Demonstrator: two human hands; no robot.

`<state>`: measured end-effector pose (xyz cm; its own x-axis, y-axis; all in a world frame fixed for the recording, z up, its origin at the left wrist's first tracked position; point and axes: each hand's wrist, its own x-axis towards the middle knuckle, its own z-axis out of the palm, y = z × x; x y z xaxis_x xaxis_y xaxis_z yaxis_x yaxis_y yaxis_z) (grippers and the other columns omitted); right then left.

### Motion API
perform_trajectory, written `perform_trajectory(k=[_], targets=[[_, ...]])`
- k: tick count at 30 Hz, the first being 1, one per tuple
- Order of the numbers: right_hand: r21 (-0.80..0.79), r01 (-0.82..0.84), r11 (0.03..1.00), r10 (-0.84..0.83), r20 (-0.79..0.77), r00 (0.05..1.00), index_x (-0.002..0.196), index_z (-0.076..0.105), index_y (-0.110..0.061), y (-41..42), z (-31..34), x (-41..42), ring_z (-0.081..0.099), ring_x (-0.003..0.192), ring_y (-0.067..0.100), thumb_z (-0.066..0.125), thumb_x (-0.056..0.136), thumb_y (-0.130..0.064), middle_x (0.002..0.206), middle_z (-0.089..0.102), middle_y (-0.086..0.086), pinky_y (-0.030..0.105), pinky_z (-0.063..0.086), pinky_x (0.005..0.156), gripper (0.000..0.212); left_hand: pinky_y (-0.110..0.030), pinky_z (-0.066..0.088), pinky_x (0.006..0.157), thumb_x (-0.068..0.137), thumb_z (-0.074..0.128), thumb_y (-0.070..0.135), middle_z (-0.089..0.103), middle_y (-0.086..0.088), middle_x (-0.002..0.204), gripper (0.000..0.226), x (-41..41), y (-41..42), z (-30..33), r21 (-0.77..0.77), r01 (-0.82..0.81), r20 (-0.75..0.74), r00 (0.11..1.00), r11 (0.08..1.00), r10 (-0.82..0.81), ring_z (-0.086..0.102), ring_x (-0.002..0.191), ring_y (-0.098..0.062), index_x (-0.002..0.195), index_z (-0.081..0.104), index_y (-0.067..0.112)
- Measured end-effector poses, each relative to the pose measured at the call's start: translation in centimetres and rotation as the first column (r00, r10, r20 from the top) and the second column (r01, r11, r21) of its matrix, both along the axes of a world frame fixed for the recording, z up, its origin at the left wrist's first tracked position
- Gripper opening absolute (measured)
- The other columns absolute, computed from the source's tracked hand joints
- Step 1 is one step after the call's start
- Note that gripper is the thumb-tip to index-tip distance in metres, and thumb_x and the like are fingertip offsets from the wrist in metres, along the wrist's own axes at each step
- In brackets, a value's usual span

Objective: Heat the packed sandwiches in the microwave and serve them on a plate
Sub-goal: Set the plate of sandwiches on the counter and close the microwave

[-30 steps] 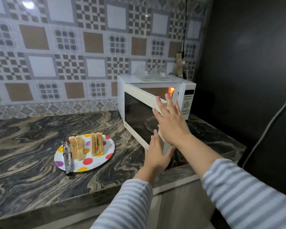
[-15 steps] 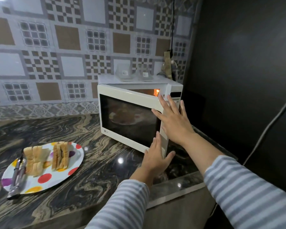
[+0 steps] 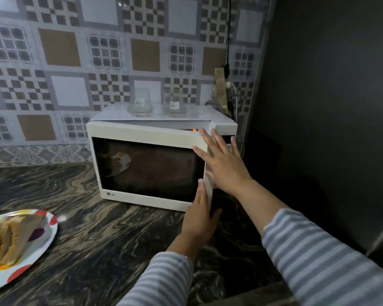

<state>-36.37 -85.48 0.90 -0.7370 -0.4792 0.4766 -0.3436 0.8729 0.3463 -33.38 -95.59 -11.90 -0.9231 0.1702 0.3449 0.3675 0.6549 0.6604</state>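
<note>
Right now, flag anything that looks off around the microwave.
The microwave door is not fully shut: a gap shows at its top right with orange light inside. Two glasses stand on the microwave's top. Nothing is spilled.

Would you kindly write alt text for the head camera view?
Both hands, the right hand and left hand, press on the free edge of a white microwave's door, almost shut. A spotted plate of sandwiches sits left on the marbled counter.

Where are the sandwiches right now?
The sandwiches lie on the polka-dot plate at the head view's lower left edge, on the marbled counter, left of the microwave.
</note>
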Motion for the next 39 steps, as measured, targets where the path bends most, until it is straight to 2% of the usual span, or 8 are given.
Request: perform_trajectory(k=[3,6,15,19,23,26,31,39], targets=[[0.014,-0.024,1.000,0.024,-0.019,1.000,0.149,0.020,-0.031,0.9,-0.1,-2.8,-0.012,0.146,0.025,0.058,0.090,-0.026,0.160,-0.013,0.001,0.058,0.002,0.113,0.070,-0.054,0.032,0.109,0.093,0.051,0.045,-0.008,0.008,0.160,0.094,-2.6,1.1,-0.6,-0.075,-0.070,-0.044,0.997,0.995,0.067,0.026,0.142,-0.024,0.145,-0.025,0.026],[0.031,-0.030,0.999,0.030,-0.013,0.999,0.149,0.020,-0.031,1.6,-0.1,-5.5,-0.011,0.146,0.025,0.061,0.089,-0.027,0.160,-0.011,0.000,0.058,0.004,0.114,0.073,-0.050,0.011,0.116,0.094,0.047,0.045,-0.015,0.008,0.159,0.091,-5.2,2.0,-1.0,-0.105,-0.152,-0.091,0.986,0.983,0.143,0.003,0.148,-0.012,0.147,-0.023,0.021],[0.045,-0.078,0.996,0.079,-0.019,0.997,0.150,0.016,-0.031,2.4,0.1,-11.0,-0.003,0.147,0.025,0.059,0.089,-0.030,0.161,-0.002,0.001,0.055,0.012,0.115,0.074,-0.048,0.005,0.117,0.094,0.047,0.041,-0.006,0.004,0.161,0.092,-10.3,2.9,-1.3,-0.123,-0.250,-0.148,0.962,0.960,0.231,-0.001,0.148,-0.013,0.137,-0.033,0.024],[-0.010,-0.164,0.986,0.163,-0.045,0.986,0.151,0.008,-0.031,3.7,-0.3,-12.2,-0.003,0.148,0.025,0.065,0.085,-0.036,0.161,-0.001,0.005,0.055,0.008,0.116,0.088,-0.056,0.000,0.116,0.089,0.055,0.042,-0.013,0.004,0.157,0.095,-11.4,2.6,-1.6,-0.269,-0.359,-0.263,0.920,0.894,0.290,-0.014,0.146,-0.021,0.145,-0.019,0.018],[-0.064,-0.121,0.991,0.120,-0.013,0.993,0.145,-0.017,-0.041,5.0,-1.1,-13.2,-0.019,0.144,0.033,0.057,0.086,-0.052,0.158,-0.021,0.009,0.065,-0.001,0.112,0.095,-0.067,0.011,0.105,0.068,0.078,0.045,0.005,-0.010,0.155,0.109,-12.5,1.7,0.4,-0.323,-0.546,-0.468,0.802,0.773,0.371,0.010,0.143,-0.034,0.149,0.012,0.012],[-0.082,-0.100,0.992,0.098,-0.021,0.995,0.138,-0.029,-0.047,5.6,-1.9,-14.2,-0.028,0.139,0.039,0.045,0.085,-0.066,0.151,-0.033,0.008,0.070,-0.004,0.108,0.093,-0.069,0.008,0.107,0.062,0.078,0.056,-0.001,-0.013,0.156,0.123,-13.6,0.6,1.7,-0.355,-0.587,-0.485,0.781,0.728,0.393,0.001,0.144,-0.037,0.151,0.001,0.017],[-0.086,-0.139,0.987,0.136,-0.039,0.990,0.137,-0.030,-0.048,6.2,-2.3,-15.8,-0.030,0.137,0.040,0.030,0.081,-0.074,0.150,-0.033,0.008,0.072,-0.002,0.105,0.087,-0.070,0.004,0.108,0.063,0.065,0.073,-0.023,-0.011,0.154,0.127,-15.0,-0.3,1.7,-0.452,-0.581,-0.449,0.804,0.677,0.390,-0.022,0.141,-0.037,0.147,-0.019,0.025],[-0.080,-0.146,0.986,0.138,-0.098,0.986,0.137,-0.032,-0.040,5.8,-3.2,-16.8,-0.014,0.141,0.047,0.036,0.082,-0.073,0.151,-0.027,0.012,0.070,0.000,0.109,0.093,-0.074,0.010,0.106,0.066,0.057,0.077,-0.029,-0.015,0.151,0.125,-16.0,0.4,1.6,-0.476,-0.598,-0.435,0.797,0.645,0.419,-0.024,0.138,-0.043,0.143,-0.027,0.025]])
